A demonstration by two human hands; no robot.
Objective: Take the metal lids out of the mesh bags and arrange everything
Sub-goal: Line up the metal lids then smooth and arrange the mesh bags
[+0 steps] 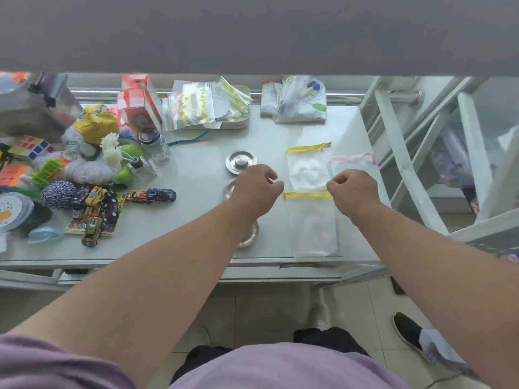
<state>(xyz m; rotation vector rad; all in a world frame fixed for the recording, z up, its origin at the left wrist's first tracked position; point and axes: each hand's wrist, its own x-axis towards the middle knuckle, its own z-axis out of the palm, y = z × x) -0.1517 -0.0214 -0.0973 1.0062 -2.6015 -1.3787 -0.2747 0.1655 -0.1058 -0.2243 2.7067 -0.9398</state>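
Flanking near mesh bag (pixel 311 220): left hand (pixel 257 189), right hand (pixel 352 189).

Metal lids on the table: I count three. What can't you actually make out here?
- Head view: middle lid is mostly under the left hand.
- Near lid is half covered by the left forearm.
- Far lid shows whole.
- Far yellow-trimmed bag holds a pale round shape; too hazy through the mesh to name.
- Pink-trimmed bag is partly behind the right hand; contents unclear.
- Whether either hand pinches anything: cannot tell.
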